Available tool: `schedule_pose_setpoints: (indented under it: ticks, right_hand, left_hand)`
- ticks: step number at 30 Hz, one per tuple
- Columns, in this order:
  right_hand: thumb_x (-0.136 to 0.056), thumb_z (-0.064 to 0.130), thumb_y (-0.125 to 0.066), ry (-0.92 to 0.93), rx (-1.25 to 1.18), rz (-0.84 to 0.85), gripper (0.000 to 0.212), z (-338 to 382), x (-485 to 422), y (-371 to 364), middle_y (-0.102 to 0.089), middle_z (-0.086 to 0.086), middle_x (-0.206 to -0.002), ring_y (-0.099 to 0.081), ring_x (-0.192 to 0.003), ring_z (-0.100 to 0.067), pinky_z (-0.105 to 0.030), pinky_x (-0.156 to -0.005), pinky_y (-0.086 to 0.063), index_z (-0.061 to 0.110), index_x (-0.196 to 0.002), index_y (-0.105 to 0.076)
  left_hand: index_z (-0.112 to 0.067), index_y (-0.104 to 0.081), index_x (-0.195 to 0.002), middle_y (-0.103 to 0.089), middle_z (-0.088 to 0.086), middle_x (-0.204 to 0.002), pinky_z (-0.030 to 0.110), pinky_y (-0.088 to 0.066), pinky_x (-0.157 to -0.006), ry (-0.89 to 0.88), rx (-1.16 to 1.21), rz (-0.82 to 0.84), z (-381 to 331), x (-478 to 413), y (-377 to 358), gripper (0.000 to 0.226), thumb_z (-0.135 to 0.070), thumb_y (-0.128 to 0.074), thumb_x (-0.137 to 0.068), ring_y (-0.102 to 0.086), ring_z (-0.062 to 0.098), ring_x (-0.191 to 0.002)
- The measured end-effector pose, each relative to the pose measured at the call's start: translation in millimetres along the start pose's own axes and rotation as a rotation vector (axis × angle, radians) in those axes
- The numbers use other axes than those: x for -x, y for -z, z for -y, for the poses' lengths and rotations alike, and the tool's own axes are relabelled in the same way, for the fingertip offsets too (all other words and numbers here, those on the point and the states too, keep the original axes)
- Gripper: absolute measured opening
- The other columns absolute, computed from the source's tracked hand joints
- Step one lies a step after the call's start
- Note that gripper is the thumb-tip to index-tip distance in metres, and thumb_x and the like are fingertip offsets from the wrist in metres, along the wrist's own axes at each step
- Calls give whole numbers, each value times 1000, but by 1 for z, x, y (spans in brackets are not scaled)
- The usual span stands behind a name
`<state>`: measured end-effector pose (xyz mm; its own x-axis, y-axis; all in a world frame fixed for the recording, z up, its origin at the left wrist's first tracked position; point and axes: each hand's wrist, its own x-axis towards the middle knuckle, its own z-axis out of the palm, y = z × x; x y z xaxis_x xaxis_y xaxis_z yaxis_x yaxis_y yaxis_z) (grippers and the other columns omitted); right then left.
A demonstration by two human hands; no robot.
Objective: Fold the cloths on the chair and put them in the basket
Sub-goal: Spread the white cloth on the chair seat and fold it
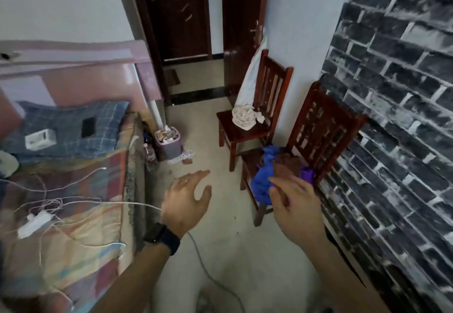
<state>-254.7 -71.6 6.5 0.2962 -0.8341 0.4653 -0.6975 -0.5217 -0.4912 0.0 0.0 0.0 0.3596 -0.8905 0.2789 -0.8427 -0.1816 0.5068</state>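
Note:
Two dark red wooden chairs stand by the right wall. On the near chair (326,121) lie a crumpled blue cloth (262,177), a brown cloth (286,163) and a purple cloth (307,174). On the far chair (274,84) sits a bunched white cloth (245,116). My right hand (296,204) hovers just in front of the near chair's cloths, fingers loosely spread, holding nothing. My left hand (188,200) is stretched out flat over the floor, left of the chair, empty. A small purple-grey basket (169,147) stands on the floor by the bed, with things in it.
A bed (73,202) with a patterned cover, white cables and a blue checked pillow (71,126) fills the left. A dark brick-pattern wall (392,116) runs along the right. A dark wooden door (242,30) stands behind the chairs. A cable trails across the floor.

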Motion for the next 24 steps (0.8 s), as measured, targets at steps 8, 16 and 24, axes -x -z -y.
schedule_pose_setpoints:
  ticks: [8, 16, 24]
  right_hand:
    - [-94, 42, -54, -180, -34, 187, 33, -16, -64, -100, -73, 7, -111, -61, -115, -31, -51, -93, -51, 24, -115, -72]
    - [-91, 47, -46, -319, -28, 283, 44, -1, -143, -166, -73, 3, -108, -63, -110, -29, -47, -92, -52, 21, -116, -72]
    - [-92, 31, -51, -346, -15, 326, 29, -28, -234, -242, -72, 4, -96, -64, -98, -25, -43, -92, -50, 18, -106, -73]
  left_hand:
    - [-37, -62, -127, -65, -10, -128, 39, -44, -105, 70, 8, 183, 74, -75, -58, 39, -43, -52, -89, -58, 18, -120]
    - [-36, -58, -131, -63, -8, -132, 41, -43, -105, 85, -10, 356, 143, -173, -75, 40, -44, -50, -92, -56, 19, -123]
    - [-33, -61, -127, -60, -5, -136, 38, -39, -109, 123, 2, 416, 187, -284, -106, 33, -33, -57, -94, -52, 23, -126]
